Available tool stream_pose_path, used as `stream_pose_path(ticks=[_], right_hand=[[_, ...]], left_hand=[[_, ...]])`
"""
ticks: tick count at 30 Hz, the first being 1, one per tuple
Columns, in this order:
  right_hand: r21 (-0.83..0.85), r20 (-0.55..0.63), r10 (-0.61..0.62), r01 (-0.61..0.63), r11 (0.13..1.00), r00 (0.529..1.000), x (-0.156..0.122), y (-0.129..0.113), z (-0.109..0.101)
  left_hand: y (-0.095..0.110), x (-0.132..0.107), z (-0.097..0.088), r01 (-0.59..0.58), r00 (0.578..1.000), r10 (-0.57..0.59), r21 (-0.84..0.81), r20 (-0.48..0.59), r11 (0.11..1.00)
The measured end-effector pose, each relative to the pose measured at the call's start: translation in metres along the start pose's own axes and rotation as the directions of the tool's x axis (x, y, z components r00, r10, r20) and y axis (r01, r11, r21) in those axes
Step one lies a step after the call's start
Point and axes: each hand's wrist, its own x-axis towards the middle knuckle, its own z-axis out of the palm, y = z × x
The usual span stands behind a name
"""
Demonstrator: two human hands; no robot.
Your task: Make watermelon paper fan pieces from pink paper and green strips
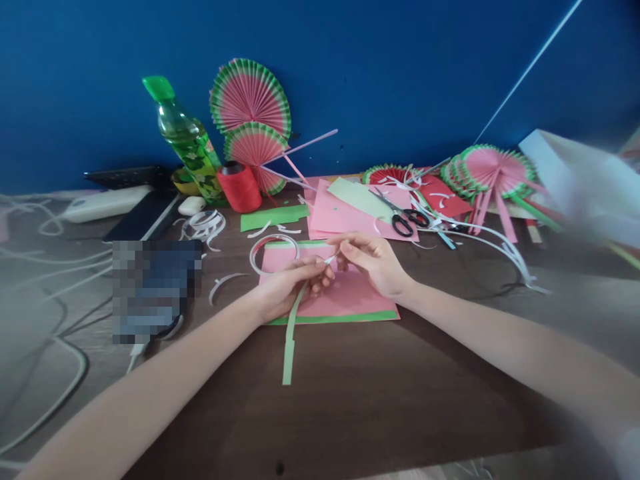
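Observation:
A pale green paper strip (290, 340) hangs down from my left hand (295, 280), whose fingers are closed on it. Close beside it, my right hand (370, 263) pinches a thin whitish piece at the strip's upper end; its fingers hide most of that piece. Both hands are above a pink paper sheet (345, 300) with green bands along its front and back edges. A roll of tape (257, 267) lies at that sheet's left side, near my left wrist.
Black-handled scissors (403, 223) rest on more pink sheets (340, 213) behind my hands. Pleated paper fans (250, 97), a green bottle (187, 140) and a red thread spool (240, 187) stand by the blue wall. White cables (75, 353) and a blurred-out device (160, 287) are left.

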Motion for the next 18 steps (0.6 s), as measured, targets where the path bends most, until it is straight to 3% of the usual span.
stream_pose_path(ticks=[5,10,13,18], right_hand=[[0.155,-0.040,0.027,-0.020,0.988,0.999,0.002,0.004,-0.004],[-0.029,-0.049,0.015,-0.016,0.999,0.999,-0.002,-0.001,0.006],[-0.148,-0.122,0.010,-0.028,0.989,0.992,-0.004,-0.004,0.009],[-0.213,-0.124,-0.007,-0.020,0.977,0.992,-0.002,-0.002,0.007]], left_hand=[[-0.004,-0.001,0.002,-0.036,0.996,0.037,0.012,-0.078,0.999],[-0.009,-0.002,0.007,-0.095,0.985,0.112,0.132,-0.131,0.987],[-0.010,-0.002,0.008,-0.109,0.987,0.126,0.163,-0.099,0.981],[-0.010,-0.003,0.008,-0.094,0.992,0.107,0.185,-0.064,0.978]])
